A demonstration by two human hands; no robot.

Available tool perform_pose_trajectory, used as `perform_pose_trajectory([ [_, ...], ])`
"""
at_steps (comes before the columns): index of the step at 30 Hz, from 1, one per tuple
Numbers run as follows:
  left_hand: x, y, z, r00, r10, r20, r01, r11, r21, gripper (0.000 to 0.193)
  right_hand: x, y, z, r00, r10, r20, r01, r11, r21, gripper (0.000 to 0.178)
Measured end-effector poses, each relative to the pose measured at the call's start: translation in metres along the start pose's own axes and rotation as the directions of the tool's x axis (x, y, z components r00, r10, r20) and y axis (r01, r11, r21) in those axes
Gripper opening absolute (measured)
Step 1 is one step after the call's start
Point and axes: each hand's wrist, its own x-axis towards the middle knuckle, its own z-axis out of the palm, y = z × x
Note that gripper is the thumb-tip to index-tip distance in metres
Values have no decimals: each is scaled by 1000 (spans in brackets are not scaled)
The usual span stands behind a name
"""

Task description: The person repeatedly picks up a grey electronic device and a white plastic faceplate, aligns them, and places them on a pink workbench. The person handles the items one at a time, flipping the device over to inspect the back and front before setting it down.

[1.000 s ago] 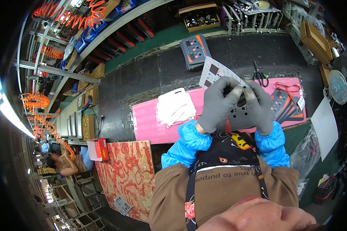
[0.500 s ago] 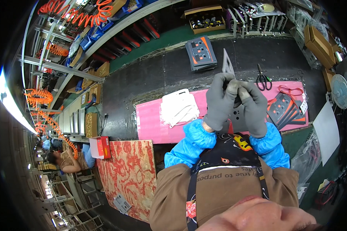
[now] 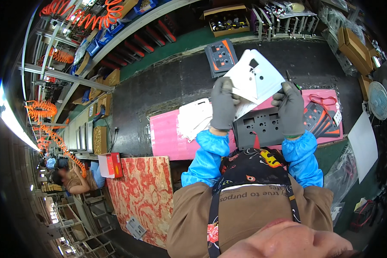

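Both my hands wear grey gloves. Between them, raised over the bench, is a white sheet with cut-out holes (image 3: 268, 79), with a folded or second white layer on its left part. My left hand (image 3: 222, 104) grips the lower left edge; my right hand (image 3: 290, 109) pinches the right edge. Below the sheet a dark grey panel with holes (image 3: 258, 127) lies near my apron, partly covered. Left of it, several loose white cut-out sheets (image 3: 194, 118) lie on the pink mat (image 3: 167, 137). Fanned dark and orange faceplate labels (image 3: 318, 120) are beside my right hand.
Dark faceplates with orange marks (image 3: 221, 58) are stacked behind the sheet. Scissors (image 3: 289, 76) lie partly hidden beyond my right hand. A box of small parts (image 3: 228, 23) stands at the back, a fan (image 3: 379, 101) at right. A patterned board (image 3: 144, 189) is at left.
My hands have moved apart, left hand leftward and right hand rightward. The white sheet, edge-on before, now faces up, spread between them. The dark panel below shows more.
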Motion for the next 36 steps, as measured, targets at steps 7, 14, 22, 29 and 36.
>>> perform_pose_trajectory([
  [7, 29, -20, -87, 995, -44, -85, 7, 920, -393, 25, 43, 43, -42, 998, -20, -56, 23, 998, 59, 26],
  [14, 41, -89, -195, 863, 2, -505, 43, 996, 78, 24, 83, 55, -101, 961, -20, -277, 58, 990, 132, 26],
  [22, -26, -173, -286, 490, 346, -800, 603, 529, 597, 32, 57, 10, -122, 929, -281, -240, 273, 960, -65, 30],
  [29, -13, -68, -225, 437, 462, -772, 637, 447, 628, 58, 5, -15, -69, 904, -381, -193, 347, 919, -189, 32],
  [36, -2, 48, -15, 847, 531, -12, -378, 619, 688, 31, -29, 10, 20, 917, -395, -61, 365, 890, -273, 22],
])
